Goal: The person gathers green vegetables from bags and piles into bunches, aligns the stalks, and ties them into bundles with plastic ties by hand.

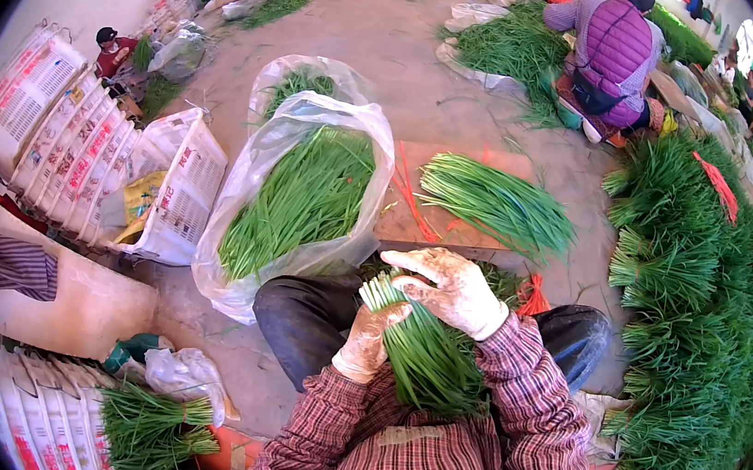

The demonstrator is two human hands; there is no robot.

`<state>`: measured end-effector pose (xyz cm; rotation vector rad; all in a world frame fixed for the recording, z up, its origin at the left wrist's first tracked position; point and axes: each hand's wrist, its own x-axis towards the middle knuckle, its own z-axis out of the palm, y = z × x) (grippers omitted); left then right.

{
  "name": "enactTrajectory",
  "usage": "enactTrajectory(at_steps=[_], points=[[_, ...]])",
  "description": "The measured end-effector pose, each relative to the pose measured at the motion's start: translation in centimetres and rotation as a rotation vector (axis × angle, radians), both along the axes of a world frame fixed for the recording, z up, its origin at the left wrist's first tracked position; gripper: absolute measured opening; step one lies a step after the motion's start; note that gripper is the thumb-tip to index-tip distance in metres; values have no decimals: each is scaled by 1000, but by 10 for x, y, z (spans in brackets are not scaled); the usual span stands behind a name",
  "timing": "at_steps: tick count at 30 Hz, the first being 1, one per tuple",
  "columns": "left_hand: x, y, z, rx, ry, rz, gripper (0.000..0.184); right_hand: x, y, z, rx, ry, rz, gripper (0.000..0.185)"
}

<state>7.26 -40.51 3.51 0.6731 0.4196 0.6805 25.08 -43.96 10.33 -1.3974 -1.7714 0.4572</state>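
A bunch of garlic chives [430, 357] lies slanted over my lap, its pale cut ends [379, 293] pointing up and to the left. My left hand [370, 338], in a soiled white glove, is wrapped round the bunch just below those ends. At the upper side of the stems is my right hand [454, 290], also gloved, its fingers stretched out and apart beside the pale ends. Beyond my knees, a loose pile of chives [492, 200] rests on a wooden board [402, 229], with red ties [414, 193] alongside.
An open plastic bag [207, 257] of loose chives stands left of the board. Stacked white crates [80, 146] line the left side. Bundled chives [689, 345] form a long heap on the right. More red ties [533, 296] lie by my right knee. A person in purple [613, 48] crouches farther off.
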Motion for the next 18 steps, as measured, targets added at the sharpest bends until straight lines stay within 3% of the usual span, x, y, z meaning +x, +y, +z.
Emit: enactTrajectory(at_steps=[9, 10, 18], points=[[1, -1, 2, -2, 56, 97, 46, -4, -5, -18, 39, 112, -11, 35], [0, 1, 2, -63, 81, 87, 35, -3, -11, -13, 80, 75, -56, 36], [4, 4, 6, -91, -11, 63, 39, -6, -58, -22, 84, -248, -173, 33]])
